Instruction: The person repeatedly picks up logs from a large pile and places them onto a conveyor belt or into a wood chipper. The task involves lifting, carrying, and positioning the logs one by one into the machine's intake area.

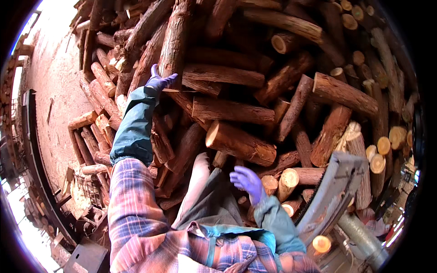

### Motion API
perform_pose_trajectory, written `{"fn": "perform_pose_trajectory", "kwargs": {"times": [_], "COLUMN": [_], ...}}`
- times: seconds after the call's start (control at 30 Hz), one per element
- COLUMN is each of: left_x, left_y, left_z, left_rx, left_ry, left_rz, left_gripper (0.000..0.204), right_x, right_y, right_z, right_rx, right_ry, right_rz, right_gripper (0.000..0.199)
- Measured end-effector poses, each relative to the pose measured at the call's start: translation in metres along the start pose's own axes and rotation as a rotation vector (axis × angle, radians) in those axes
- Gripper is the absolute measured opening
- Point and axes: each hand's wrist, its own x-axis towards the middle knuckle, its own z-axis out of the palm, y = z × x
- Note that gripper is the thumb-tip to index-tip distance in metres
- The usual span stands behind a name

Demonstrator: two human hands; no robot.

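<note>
My left hand [160, 81], in a purple glove, reaches forward to the near end of a long bark-covered log [175, 38]. Its fingers are spread at the log's lower end, apparently touching it rather than wrapped round it. Closer to my body, my right hand [248, 183] wears the same kind of glove and hangs free with fingers stretched out. Just beyond it lies a short thick log [240, 143] with a pale cut end. Two reddish split logs, an upper one [223, 75] and a lower one [233, 110], lie crosswise right of my left hand.
A large heap of logs surrounds my legs and rises ahead. At right stands a worn grey metal piece [334, 186], with a metal pipe [364, 241] below it. Pale ground [57, 86] stretches along the left, beside a dark metal rail [38, 154].
</note>
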Motion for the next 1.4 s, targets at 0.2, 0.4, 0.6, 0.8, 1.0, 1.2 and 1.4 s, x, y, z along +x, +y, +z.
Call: {"fn": "perform_pose_trajectory", "kwargs": {"times": [0.2,0.4,0.6,0.8,1.0,1.2,1.4], "left_x": [0.021,-0.024,-0.177,-0.178,-0.211,-0.364,-0.484], "left_y": [-0.002,0.029,-0.021,-0.053,-0.05,-0.051,0.012], "left_z": [-0.015,0.042,0.077,0.1,0.178,0.205,0.27], "left_rx": [-0.402,0.047,0.217,-0.744,-0.736,-0.616,-0.042], "left_ry": [-0.42,-0.192,-0.296,-0.445,-0.774,-0.682,-1.107], "left_rz": [-0.077,0.141,0.173,-0.487,-0.653,-0.819,-0.104], "left_gripper": [0.105,0.094,0.093,0.087,0.066,0.061,0.075], "right_x": [0.282,0.447,0.33,0.141,0.073,-0.064,-0.151], "right_y": [-0.094,-0.131,-0.108,-0.056,0.042,0.043,0.032], "right_z": [0.054,0.146,0.056,0.05,0.043,0.025,-0.008], "right_rx": [-0.122,-0.068,0.125,0.604,0.369,0.288,0.232], "right_ry": [-0.075,0.093,-0.142,-0.221,0.042,0.229,0.38], "right_rz": [-0.188,-0.369,-0.127,0.128,-0.053,-0.421,-0.631], "right_gripper": [0.101,0.125,0.07,0.073,0.062,0.078,0.11]}}
